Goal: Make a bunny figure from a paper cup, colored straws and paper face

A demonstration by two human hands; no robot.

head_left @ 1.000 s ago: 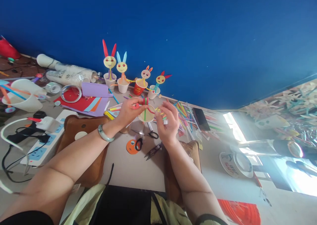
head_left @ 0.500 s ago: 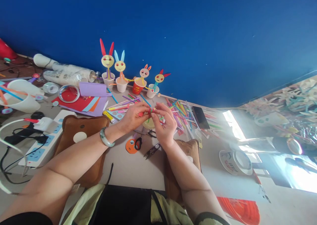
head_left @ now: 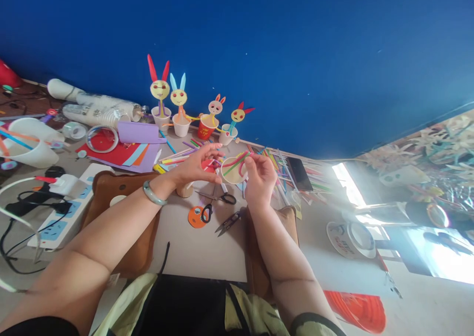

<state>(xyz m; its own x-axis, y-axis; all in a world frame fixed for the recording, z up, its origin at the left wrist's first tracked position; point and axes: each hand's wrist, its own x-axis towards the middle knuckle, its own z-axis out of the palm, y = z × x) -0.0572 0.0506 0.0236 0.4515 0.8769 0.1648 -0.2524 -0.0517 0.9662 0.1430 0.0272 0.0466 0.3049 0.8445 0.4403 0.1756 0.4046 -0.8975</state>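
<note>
My right hand is closed, pinching narrow pink and green strips at their right end. These strips lie across a pale yellow round piece; I cannot tell whether it is a flat disc or the mouth of a cup. To its left, my left hand has its fingers and thumb apart and nothing in it. Below the hands lie black-handled scissors, small thread snips and an orange disc with a drawn face. A small beige cylinder stands under my left hand.
Several rabbit-faced cup figures stand along the blue wall. Colourful sticks, a phone and purple paper lie on the table. At left are a power strip and brown cushion; a red cup stack is at lower right.
My hands have separated. The left let go and opened, moving left; the right moved right with the strips. The pale round piece shifted right and up, uncovering the scissors and beige cylinder.
</note>
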